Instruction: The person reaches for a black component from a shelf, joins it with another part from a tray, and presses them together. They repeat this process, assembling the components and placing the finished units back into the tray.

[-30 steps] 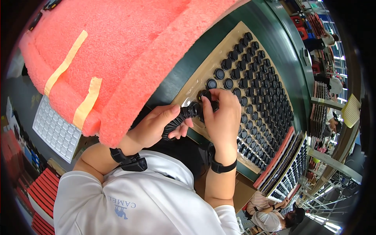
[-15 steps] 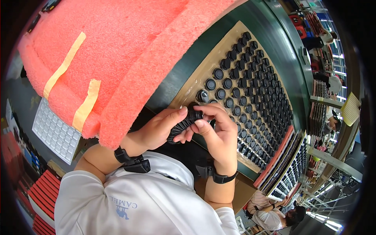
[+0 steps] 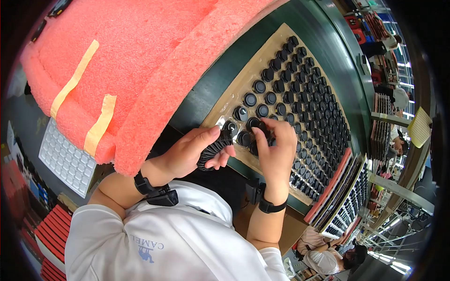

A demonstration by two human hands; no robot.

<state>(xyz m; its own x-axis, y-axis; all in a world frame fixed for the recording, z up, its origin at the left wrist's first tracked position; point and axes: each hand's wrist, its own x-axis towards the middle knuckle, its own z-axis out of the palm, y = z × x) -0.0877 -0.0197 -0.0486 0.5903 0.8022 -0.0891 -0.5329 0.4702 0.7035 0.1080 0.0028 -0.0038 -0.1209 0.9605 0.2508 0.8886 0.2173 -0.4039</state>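
My left hand [image 3: 187, 151] is wrapped around a stack of thin black rings [image 3: 212, 153], held near the front left corner of the tray. My right hand [image 3: 277, 152] reaches over the tray, its thumb and forefinger closed on a black round part [image 3: 253, 124] in the front rows. Whether a loose ring sits between those fingertips is hidden. Rows of similar black, cap-like parts [image 3: 250, 99] stand on the brown tray [image 3: 221, 108], some with shiny tops.
A pink foam sheet [image 3: 154, 70] with tape strips arches over the upper left. The tray lies on a green work surface [image 3: 337, 47]. Stacked trays [image 3: 340, 201] stand to the right, a white moulded tray [image 3: 65, 154] to the left. Another person [image 3: 323, 260] sits at lower right.
My right hand has left the ring stack and moved right onto a part in the tray. The left hand still grips the stack, almost in the same place.
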